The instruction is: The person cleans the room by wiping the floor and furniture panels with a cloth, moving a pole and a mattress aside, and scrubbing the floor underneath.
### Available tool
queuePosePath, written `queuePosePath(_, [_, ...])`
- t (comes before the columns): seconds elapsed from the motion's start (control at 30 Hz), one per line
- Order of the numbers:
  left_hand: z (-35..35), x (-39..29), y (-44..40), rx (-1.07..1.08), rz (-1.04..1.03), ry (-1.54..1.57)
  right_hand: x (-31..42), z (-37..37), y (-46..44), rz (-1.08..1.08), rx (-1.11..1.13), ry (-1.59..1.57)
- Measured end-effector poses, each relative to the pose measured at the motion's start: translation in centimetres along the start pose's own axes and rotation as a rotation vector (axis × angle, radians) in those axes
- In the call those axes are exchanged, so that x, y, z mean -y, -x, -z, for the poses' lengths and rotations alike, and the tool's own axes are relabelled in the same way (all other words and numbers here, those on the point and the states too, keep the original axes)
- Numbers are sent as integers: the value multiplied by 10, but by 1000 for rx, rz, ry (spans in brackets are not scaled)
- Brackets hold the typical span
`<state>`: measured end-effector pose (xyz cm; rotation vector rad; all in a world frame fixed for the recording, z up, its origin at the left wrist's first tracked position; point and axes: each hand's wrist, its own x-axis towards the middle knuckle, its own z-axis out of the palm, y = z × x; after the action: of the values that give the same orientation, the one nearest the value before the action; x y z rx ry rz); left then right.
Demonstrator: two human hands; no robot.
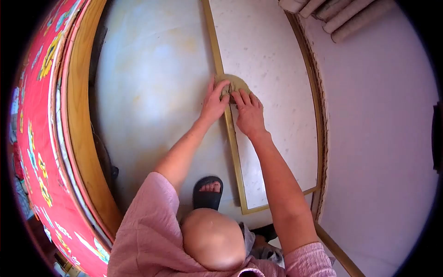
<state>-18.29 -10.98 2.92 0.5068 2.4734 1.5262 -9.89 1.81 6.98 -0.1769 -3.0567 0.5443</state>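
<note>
A: Far left first, quick; what's there?
B: Red flowered bedding [39, 152], wooden rail [80, 115], then pale floor [147, 106]; dark slipper [206, 199] on it, well below the work.
A: Left hand [214, 100]?
B: Narrow, thumb and fingers closed about the left side of the olive wad [237, 82]; cloth or something mouldable, can't tell.
A: Tip for that hand?
B: I'd have it anchor the fold; firm enough to stop slipping, loose enough not to tear if it's soft.
A: And the wad's spot?
B: Across the gold frame [235, 161], upper stretch of its near-vertical bar, lapping onto the speckled panel [277, 92]; I'd keep pressure even there, since the raised edge could dent it or tip it.
A: Right hand [250, 115]?
B: Fingers laid long on the wad's lower right edge; pinching or just pressing, can't tell; best flat-fingered, I'd say, working in small strokes against the left's hold.
A: Far right?
B: Lilac wall [378, 138], rolls [353, 21] up top; both well apart from the hands.
</note>
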Motion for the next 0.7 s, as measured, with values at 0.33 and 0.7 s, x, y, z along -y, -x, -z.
queuePosePath(0.33, [-33, -19, 210, 143, 121, 135, 33, 18, 186, -80, 65, -101])
queuePosePath(0.7, [45, -20, 222, 310, 335, 493, 83, 29, 224, -93, 150, -486])
